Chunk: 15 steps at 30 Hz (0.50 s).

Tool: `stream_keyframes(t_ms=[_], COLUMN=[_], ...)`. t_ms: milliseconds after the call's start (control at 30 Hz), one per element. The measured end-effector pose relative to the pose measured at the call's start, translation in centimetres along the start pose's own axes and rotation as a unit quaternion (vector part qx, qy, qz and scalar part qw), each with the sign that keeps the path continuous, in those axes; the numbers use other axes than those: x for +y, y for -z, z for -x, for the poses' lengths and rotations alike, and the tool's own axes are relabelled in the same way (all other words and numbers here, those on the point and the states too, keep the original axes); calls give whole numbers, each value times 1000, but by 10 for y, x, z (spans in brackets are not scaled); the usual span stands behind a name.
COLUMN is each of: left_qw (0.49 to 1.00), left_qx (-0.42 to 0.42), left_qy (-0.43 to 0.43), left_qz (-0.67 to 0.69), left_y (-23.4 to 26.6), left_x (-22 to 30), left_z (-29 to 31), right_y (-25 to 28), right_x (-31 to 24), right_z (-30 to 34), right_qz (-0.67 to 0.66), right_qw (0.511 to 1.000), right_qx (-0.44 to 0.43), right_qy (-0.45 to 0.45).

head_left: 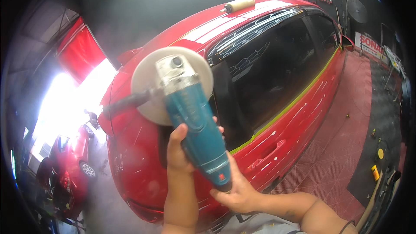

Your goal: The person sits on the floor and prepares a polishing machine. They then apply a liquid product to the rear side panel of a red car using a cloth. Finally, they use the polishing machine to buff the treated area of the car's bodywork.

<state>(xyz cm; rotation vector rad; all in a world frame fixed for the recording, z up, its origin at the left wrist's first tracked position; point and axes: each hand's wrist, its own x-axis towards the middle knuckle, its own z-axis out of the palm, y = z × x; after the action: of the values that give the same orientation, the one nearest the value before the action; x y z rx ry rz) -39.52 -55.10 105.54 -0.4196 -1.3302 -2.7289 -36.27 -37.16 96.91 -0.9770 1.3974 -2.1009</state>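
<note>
Red car point(277, 117), polisher point(190, 108) pad-end up-left

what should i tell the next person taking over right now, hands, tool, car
Left hand: gripping the body of the teal polisher from the left. Right hand: cupping the polisher's rear end from below.
Polisher: held up in front of the red car, its white pad near the rear corner; whether the pad touches the paint cannot be told. The black side handle sticks out left, with no hand on it.
Car: yellow-green masking tape runs under the side windows. White streaks show on the door panels. A second pad tool lies on the roof.
Done or left: streaks still on the side.
</note>
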Motion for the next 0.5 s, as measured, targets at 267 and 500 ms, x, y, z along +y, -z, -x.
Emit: stream_keyframes(t_ms=[267,500], left_qw=[998,991], left_qx=[-30,-58], left_qy=[-52,31], left_qz=[-18,-113], left_y=[43,31], left_x=[17,37], left_z=[27,-36], right_y=[-25,-22], right_x=[33,52], right_z=[-21,-62], right_qz=[-4,20], right_qw=[998,990], right_qx=[-50,49], right_qy=[38,134])
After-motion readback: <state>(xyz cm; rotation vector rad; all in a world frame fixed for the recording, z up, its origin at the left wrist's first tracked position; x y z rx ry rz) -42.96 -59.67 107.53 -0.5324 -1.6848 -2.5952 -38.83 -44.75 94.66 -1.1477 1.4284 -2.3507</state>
